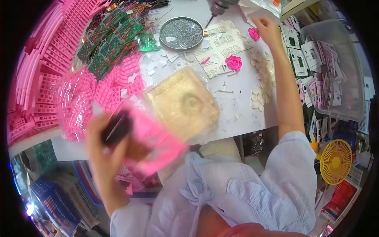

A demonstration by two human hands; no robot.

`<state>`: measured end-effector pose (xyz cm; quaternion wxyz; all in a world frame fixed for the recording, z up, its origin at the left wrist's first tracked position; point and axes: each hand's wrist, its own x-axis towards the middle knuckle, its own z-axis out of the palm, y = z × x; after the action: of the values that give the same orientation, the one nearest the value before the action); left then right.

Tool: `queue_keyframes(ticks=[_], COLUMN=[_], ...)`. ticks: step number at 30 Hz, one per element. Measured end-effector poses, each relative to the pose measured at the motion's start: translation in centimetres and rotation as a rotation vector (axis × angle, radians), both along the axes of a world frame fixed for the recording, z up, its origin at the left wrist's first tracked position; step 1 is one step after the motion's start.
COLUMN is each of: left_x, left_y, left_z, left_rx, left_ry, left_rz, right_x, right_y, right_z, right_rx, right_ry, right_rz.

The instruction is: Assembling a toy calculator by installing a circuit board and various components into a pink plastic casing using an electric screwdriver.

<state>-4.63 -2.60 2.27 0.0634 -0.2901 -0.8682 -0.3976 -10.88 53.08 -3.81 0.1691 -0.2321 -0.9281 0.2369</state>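
Note:
My left hand (100, 146) is wrapped round a pink plastic housing (160, 138), smeared by motion, over the table's near edge. A black part (117, 127) shows between my fingers and the housing; its kind I cannot make out. Far to the right, my right hand (267, 32) is closed with its fingers curled in. What it holds, if anything, is hidden. Beside its fingertips lies a pink rosette-like plastic piece (254, 34), and a second pink piece (233, 63) rests nearer on the printed paper (215, 71).
A yellowish pad in clear plastic (183, 104) lies mid-table. Behind it stand a round tin of small metal screws (181, 33) and an electric screwdriver (219, 7). Green circuit boards (110, 43) and pink parts (118, 85) pile up left; pale discs (258, 67) and a clear bin (343, 106) are right.

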Motion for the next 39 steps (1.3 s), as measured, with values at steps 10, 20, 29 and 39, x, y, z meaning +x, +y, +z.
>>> queue_keyframes(ticks=[10,20,29,39], left_x=[12.0,5.3,3.7,3.5], left_y=[-20.3,1.0,4.8,7.2], left_z=[3.1,-4.7,-7.4,-8.7], left_rx=[-1.034,-0.223,-0.408,-0.339], left_ry=[-0.350,-0.089,0.058,0.097], left_rz=[0.324,-0.201,-0.446,-0.519], right_x=[-0.3,4.5,8.0,10.3], right_y=[4.4,-7.8,-22.8,-25.3], right_z=[-7.2,-1.0,-0.5,-1.5], right_rx=[0.217,-0.019,0.230,0.292], right_ry=[-0.158,0.210,0.087,-0.004], right_rz=[-0.058,0.273,1.233,0.976])
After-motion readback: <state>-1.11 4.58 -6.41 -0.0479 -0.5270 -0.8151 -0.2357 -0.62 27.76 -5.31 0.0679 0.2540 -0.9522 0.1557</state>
